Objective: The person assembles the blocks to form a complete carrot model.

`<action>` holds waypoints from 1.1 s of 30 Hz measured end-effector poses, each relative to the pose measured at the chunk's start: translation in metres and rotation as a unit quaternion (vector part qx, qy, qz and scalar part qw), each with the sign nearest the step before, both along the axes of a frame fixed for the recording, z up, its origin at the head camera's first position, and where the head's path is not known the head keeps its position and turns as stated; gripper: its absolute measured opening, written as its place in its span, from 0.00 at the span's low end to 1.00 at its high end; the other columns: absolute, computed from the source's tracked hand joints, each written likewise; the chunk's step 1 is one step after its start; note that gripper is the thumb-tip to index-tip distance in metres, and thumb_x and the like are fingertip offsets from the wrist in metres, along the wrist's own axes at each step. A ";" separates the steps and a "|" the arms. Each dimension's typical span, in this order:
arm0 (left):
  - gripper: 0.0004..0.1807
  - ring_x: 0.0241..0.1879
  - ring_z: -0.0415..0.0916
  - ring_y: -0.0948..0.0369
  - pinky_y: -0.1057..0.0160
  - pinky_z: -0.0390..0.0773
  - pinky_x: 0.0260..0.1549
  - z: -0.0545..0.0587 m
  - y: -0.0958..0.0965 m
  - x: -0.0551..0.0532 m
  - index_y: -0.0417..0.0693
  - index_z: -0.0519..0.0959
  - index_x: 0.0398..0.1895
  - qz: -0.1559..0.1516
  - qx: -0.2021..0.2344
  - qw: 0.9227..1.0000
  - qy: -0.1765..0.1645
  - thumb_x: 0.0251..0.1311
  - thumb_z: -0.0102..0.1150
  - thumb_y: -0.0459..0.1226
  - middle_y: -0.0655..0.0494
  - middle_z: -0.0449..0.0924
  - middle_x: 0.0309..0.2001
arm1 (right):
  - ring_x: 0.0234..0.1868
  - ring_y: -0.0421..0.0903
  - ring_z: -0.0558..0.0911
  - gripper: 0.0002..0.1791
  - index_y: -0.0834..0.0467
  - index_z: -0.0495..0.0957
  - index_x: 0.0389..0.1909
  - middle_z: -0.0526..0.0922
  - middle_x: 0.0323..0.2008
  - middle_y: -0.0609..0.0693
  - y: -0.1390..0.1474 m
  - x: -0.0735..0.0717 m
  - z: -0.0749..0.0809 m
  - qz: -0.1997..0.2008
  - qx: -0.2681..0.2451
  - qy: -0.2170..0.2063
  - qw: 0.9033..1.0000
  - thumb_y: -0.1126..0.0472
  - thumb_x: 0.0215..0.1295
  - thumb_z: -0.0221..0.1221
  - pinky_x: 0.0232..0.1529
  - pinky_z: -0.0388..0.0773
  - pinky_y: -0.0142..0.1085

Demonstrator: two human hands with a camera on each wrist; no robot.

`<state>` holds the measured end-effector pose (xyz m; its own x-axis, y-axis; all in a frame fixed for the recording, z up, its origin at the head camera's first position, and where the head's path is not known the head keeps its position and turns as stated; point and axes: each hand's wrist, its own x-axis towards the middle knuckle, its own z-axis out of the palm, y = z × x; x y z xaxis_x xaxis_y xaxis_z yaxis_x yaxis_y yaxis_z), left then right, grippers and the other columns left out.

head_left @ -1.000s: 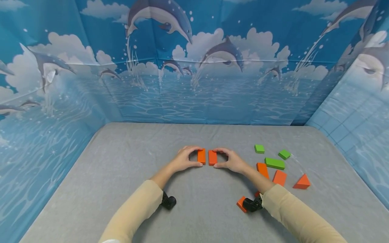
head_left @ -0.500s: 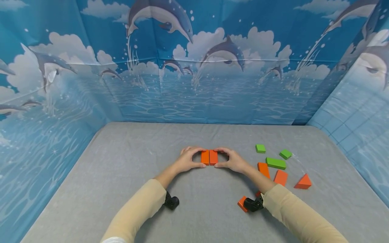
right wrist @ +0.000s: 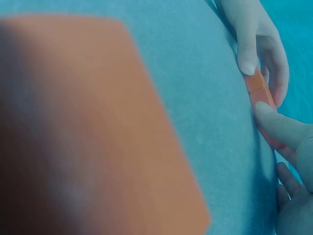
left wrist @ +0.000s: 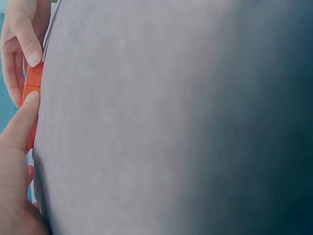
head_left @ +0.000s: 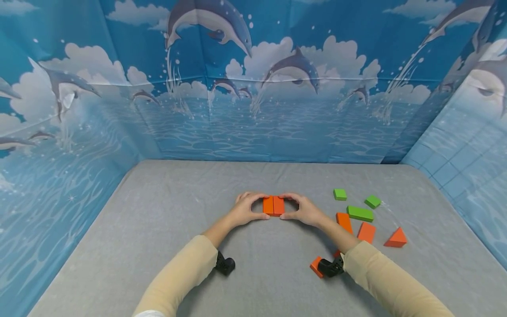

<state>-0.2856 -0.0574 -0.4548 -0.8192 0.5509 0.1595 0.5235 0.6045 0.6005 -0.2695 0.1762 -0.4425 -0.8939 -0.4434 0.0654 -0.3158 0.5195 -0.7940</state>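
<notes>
In the middle of the grey table two orange rectangular blocks lie side by side, their long sides touching. My left hand [head_left: 243, 210] pinches the left orange block [head_left: 268, 205] by its far and near ends, between fingers and thumb. The right orange block [head_left: 279, 206] is gripped the same way by my right hand [head_left: 302, 209]. In the left wrist view, the thumb of my left hand [left wrist: 17, 127] presses the near end of its block, and a thin seam shows between the two blocks. The right wrist view shows the same seam beside my right hand [right wrist: 288, 134].
To the right lie several green blocks [head_left: 360, 213], an orange triangular block [head_left: 395, 238] and orange blocks [head_left: 366, 232], some partly behind my right forearm. Another orange block [head_left: 315, 266] sits under the right wrist camera. A dolphin-print curtain [head_left: 253, 123] encloses the grey table [head_left: 158, 211].
My left hand has slid its orange block rightward against the other one, closing the gap between them. The right hand has stayed nearly still, holding its block.
</notes>
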 end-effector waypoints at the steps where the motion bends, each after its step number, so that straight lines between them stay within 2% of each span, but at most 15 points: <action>1: 0.33 0.60 0.59 0.55 0.46 0.47 0.60 0.000 0.000 0.000 0.54 0.69 0.61 0.000 0.000 1.000 0.000 0.50 0.65 0.49 0.56 0.69 0.60 | 0.62 0.57 0.63 0.34 0.59 0.69 0.59 0.69 0.59 0.59 0.000 0.000 0.000 0.000 0.000 0.001 1.000 0.58 0.49 0.68 0.60 0.57 0.54; 7: 0.33 0.60 0.59 0.54 0.45 0.47 0.60 -0.001 0.000 0.001 0.54 0.69 0.61 0.001 0.005 1.000 0.001 0.49 0.66 0.49 0.56 0.69 0.60 | 0.62 0.59 0.64 0.35 0.62 0.68 0.59 0.68 0.59 0.61 0.000 -0.001 0.002 0.016 -0.001 0.000 1.000 0.59 0.50 0.68 0.60 0.58 0.55; 10: 0.34 0.60 0.59 0.54 0.45 0.47 0.60 -0.002 0.000 0.001 0.54 0.69 0.61 0.002 0.003 1.000 -0.001 0.49 0.66 0.49 0.56 0.69 0.61 | 0.62 0.61 0.63 0.35 0.64 0.65 0.61 0.65 0.61 0.63 0.004 -0.002 0.012 0.020 -0.004 -0.027 0.999 0.58 0.53 0.66 0.59 0.58 0.57; 15: 0.32 0.60 0.59 0.54 0.45 0.46 0.60 -0.003 0.000 0.001 0.54 0.69 0.61 0.002 0.009 1.000 -0.003 0.51 0.64 0.49 0.57 0.68 0.61 | 0.63 0.62 0.60 0.34 0.63 0.61 0.64 0.61 0.64 0.63 0.024 0.001 0.040 -0.017 -0.046 -0.073 0.996 0.58 0.58 0.62 0.58 0.57 0.58; 18: 0.28 0.61 0.59 0.53 0.44 0.45 0.60 -0.003 -0.001 0.001 0.53 0.69 0.61 -0.001 0.019 1.000 -0.001 0.56 0.60 0.48 0.55 0.69 0.61 | 0.62 0.62 0.61 0.33 0.63 0.62 0.63 0.62 0.63 0.63 0.042 0.004 0.052 -0.039 -0.063 -0.060 0.995 0.58 0.58 0.61 0.59 0.57 0.56; 20: 0.26 0.61 0.59 0.53 0.44 0.45 0.61 -0.003 -0.001 0.002 0.52 0.69 0.61 -0.002 0.023 1.000 0.001 0.59 0.57 0.47 0.54 0.69 0.60 | 0.62 0.61 0.62 0.32 0.61 0.63 0.63 0.64 0.62 0.62 0.055 0.009 0.056 -0.054 -0.056 -0.045 0.996 0.57 0.59 0.61 0.58 0.59 0.55; 25: 0.25 0.61 0.59 0.52 0.44 0.45 0.61 -0.003 -0.002 0.002 0.52 0.69 0.61 -0.001 0.018 1.000 0.006 0.61 0.54 0.46 0.53 0.69 0.60 | 0.60 0.60 0.65 0.32 0.61 0.64 0.62 0.66 0.61 0.62 0.086 0.024 0.056 -0.073 -0.023 -0.019 0.997 0.55 0.58 0.61 0.55 0.63 0.54; 33: 0.25 0.62 0.58 0.53 0.45 0.45 0.62 -0.002 -0.001 0.000 0.54 0.69 0.61 0.007 0.010 1.000 -0.001 0.60 0.54 0.48 0.55 0.68 0.61 | 0.56 0.60 0.68 0.33 0.64 0.65 0.60 0.69 0.59 0.63 0.122 0.051 0.037 -0.075 0.033 -0.007 0.997 0.55 0.57 0.63 0.50 0.68 0.52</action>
